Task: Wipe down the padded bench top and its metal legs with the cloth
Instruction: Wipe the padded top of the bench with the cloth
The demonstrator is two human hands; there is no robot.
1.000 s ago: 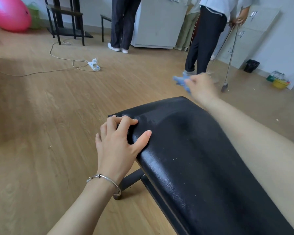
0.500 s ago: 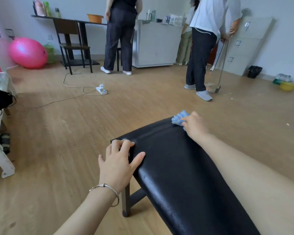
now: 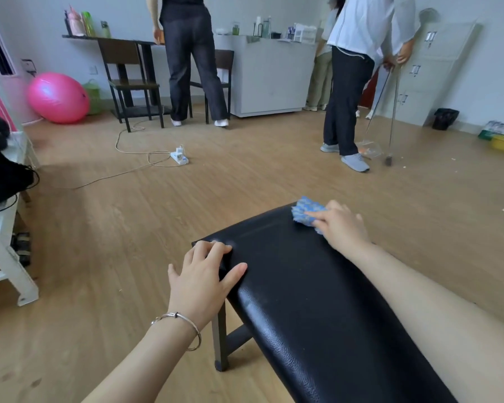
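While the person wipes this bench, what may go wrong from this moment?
1. The cloth sits under the right hand at the far edge of the bench top; it might slide off onto the floor.
2. The left hand presses on the near corner; a hard push there may tip or shift the bench.
3. The metal leg looks untouched and could be forgotten.

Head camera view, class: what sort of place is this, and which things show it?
Probably an exercise or therapy room: a padded bench, a pink exercise ball by the wall, and an open wooden floor.
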